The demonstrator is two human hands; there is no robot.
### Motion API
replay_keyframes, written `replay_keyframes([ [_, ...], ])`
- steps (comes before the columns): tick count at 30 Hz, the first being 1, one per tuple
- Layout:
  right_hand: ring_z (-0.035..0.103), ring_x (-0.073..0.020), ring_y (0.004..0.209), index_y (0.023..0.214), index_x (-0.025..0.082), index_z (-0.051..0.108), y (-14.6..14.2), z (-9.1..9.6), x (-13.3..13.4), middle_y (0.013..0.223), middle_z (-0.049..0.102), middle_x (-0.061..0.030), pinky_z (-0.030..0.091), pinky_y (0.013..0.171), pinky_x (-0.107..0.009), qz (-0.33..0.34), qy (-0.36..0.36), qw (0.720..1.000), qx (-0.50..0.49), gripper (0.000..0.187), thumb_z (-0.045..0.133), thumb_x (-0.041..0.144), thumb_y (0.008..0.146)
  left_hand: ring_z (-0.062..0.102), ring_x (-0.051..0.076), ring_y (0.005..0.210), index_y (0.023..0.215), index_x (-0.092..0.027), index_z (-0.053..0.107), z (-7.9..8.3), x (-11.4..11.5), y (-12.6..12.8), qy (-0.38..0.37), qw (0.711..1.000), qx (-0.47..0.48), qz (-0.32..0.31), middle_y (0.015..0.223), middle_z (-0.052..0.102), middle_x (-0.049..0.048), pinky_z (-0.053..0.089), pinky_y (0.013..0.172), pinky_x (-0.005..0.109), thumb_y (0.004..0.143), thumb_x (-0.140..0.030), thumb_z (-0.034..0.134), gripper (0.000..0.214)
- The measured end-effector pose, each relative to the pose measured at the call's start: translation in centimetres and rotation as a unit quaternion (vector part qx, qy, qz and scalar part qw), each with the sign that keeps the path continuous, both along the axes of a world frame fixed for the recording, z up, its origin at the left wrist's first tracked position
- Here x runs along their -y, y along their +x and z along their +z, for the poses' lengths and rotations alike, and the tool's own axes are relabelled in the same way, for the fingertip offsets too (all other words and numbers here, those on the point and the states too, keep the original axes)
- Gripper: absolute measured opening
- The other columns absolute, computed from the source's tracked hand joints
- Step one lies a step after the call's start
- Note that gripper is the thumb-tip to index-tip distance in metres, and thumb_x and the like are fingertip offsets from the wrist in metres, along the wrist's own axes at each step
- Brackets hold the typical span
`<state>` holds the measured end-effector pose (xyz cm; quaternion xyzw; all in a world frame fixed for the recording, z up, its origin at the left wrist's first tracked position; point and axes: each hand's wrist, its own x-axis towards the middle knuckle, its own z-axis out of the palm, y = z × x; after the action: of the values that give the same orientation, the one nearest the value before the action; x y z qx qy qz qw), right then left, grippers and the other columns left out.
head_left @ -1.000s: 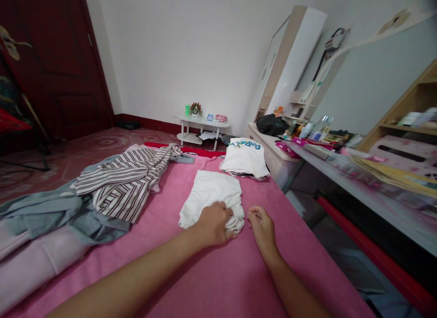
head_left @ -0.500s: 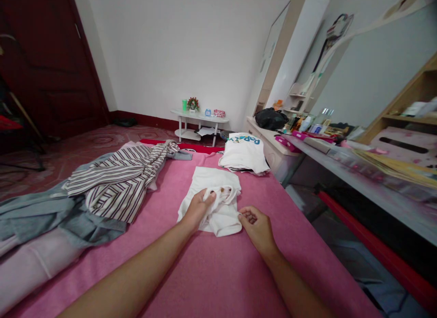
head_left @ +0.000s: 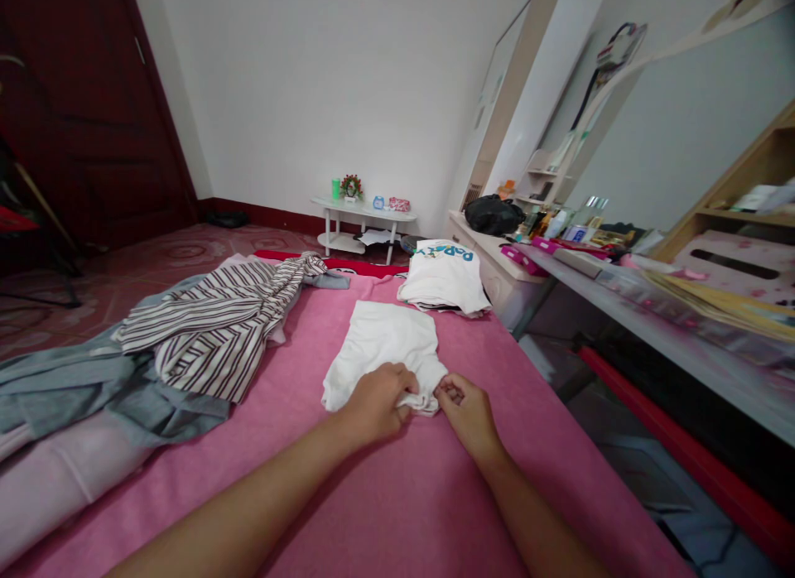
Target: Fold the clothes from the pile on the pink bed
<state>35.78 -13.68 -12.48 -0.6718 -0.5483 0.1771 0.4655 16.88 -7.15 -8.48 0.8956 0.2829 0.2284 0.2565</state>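
Note:
A folded white garment (head_left: 392,338), perhaps a shirt, lies in front of me on the pink bedspread (head_left: 373,495). My left hand (head_left: 382,400) is over its near edge, fingers curled down on the cloth, with part of the hem hidden beneath them. At the near right corner, my right hand (head_left: 460,402) pinches the edge of the same cloth between thumb and finger. Beyond it, to the right, a stack of folded white clothes (head_left: 444,284) has blue lettering on top.
To the left lie a striped garment (head_left: 217,329) and grey clothes (head_left: 68,396) in a loose heap. A desk (head_left: 627,338) and a dresser (head_left: 490,255) crowded with items run along the right. A small white table (head_left: 366,209) stands by the far wall.
My left hand has moved right and toward me, turning palm down and letting the bunched part with the print drop out of sight. The garment now lies flatter. My right hand has hardly moved.

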Motion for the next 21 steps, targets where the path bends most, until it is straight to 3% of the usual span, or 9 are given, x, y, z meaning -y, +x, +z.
replay_keyframes([
  [2, 0.056, -0.0137, 0.057, 0.074, 0.018, 0.062, 0.0, 0.2, 0.1, 0.065, 0.063, -0.0001, 0.041, 0.054, -0.023, -0.004, 0.010, 1.000, -0.008, 0.012, 0.055, 0.028, 0.078, 0.056, 0.019, 0.079, 0.086, -0.017, 0.064, -0.5, -1.1, -0.1, -0.103, 0.992, 0.061, -0.024, 0.083, 0.063, 0.0021, 0.041, 0.070, 0.027, 0.074, -0.024, 0.065, 0.014],
  [4, 0.056, -0.0139, 0.059, 0.076, 0.018, 0.062, -0.1, 0.4, 0.1, 0.067, 0.063, -0.0004, 0.042, 0.055, -0.023, -0.007, 0.025, 0.999, -0.022, 0.014, 0.057, 0.030, 0.079, 0.056, 0.017, 0.072, 0.082, -0.015, 0.061, -0.9, -2.4, -0.4, -0.247, 0.957, 0.147, -0.042, 0.076, 0.061, 0.0010, 0.041, 0.066, 0.026, 0.075, -0.032, 0.066, 0.019],
  [7, 0.057, -0.0143, 0.062, 0.080, 0.017, 0.062, -0.3, 0.7, 0.2, 0.070, 0.063, -0.0010, 0.043, 0.057, -0.023, -0.004, 0.047, 0.998, -0.035, 0.015, 0.057, 0.031, 0.081, 0.058, 0.017, 0.070, 0.090, -0.014, 0.059, -0.9, -3.6, -1.0, -0.449, 0.847, 0.285, -0.032, 0.078, 0.062, 0.0018, 0.045, 0.066, 0.027, 0.072, -0.039, 0.072, 0.033],
  [9, 0.057, -0.0141, 0.064, 0.081, 0.018, 0.062, -0.7, 1.0, 0.4, 0.073, 0.063, -0.0015, 0.044, 0.059, -0.023, 0.007, 0.068, 0.998, -0.005, 0.012, 0.057, 0.029, 0.083, 0.061, 0.018, 0.070, 0.099, -0.015, 0.057, -0.6, -3.8, -1.3, -0.522, 0.779, 0.347, -0.020, 0.080, 0.063, 0.0029, 0.048, 0.068, 0.031, 0.070, -0.039, 0.075, 0.042],
  [11, 0.056, -0.0134, 0.065, 0.081, 0.019, 0.062, -1.3, 1.4, 0.7, 0.076, 0.062, -0.0018, 0.044, 0.060, -0.023, 0.039, 0.094, 0.993, 0.052, 0.009, 0.056, 0.025, 0.085, 0.061, 0.018, 0.069, 0.103, -0.015, 0.057, -0.3, -3.7, -1.4, -0.541, 0.752, 0.376, -0.021, 0.081, 0.064, 0.0038, 0.049, 0.069, 0.032, 0.070, -0.038, 0.077, 0.045],
  [13, 0.056, -0.0132, 0.069, 0.083, 0.019, 0.062, -2.0, 1.8, 1.0, 0.079, 0.061, -0.0024, 0.044, 0.063, -0.024, 0.100, 0.118, 0.982, 0.109, 0.008, 0.054, 0.020, 0.087, 0.060, 0.017, 0.068, 0.101, -0.015, 0.058, 0.0, -3.5, -1.4, -0.531, 0.757, 0.380, -0.026, 0.082, 0.064, 0.0040, 0.048, 0.067, 0.030, 0.069, -0.038, 0.078, 0.044],
  [17, 0.058, -0.0150, 0.083, 0.089, 0.021, 0.062, -3.0, 2.1, 1.3, 0.088, 0.061, -0.0045, 0.047, 0.075, -0.026, 0.224, 0.140, 0.942, 0.209, 0.015, 0.049, 0.013, 0.089, 0.053, 0.012, 0.065, 0.089, -0.013, 0.061, 0.4, -3.3, -1.2, -0.458, 0.814, 0.356, -0.023, 0.077, 0.060, 0.0004, 0.041, 0.060, 0.021, 0.067, -0.040, 0.079, 0.040],
  [21, 0.059, -0.0170, 0.095, 0.106, 0.021, 0.060, -3.4, 2.3, 1.4, 0.108, 0.061, -0.0074, 0.048, 0.082, -0.028, 0.202, 0.110, 0.932, 0.280, 0.022, 0.050, 0.012, 0.088, 0.049, 0.011, 0.067, 0.086, -0.012, 0.061, 0.9, -3.0, -0.9, -0.400, 0.849, 0.346, -0.021, 0.076, 0.057, -0.0010, 0.037, 0.059, 0.020, 0.068, -0.042, 0.077, 0.039],
])
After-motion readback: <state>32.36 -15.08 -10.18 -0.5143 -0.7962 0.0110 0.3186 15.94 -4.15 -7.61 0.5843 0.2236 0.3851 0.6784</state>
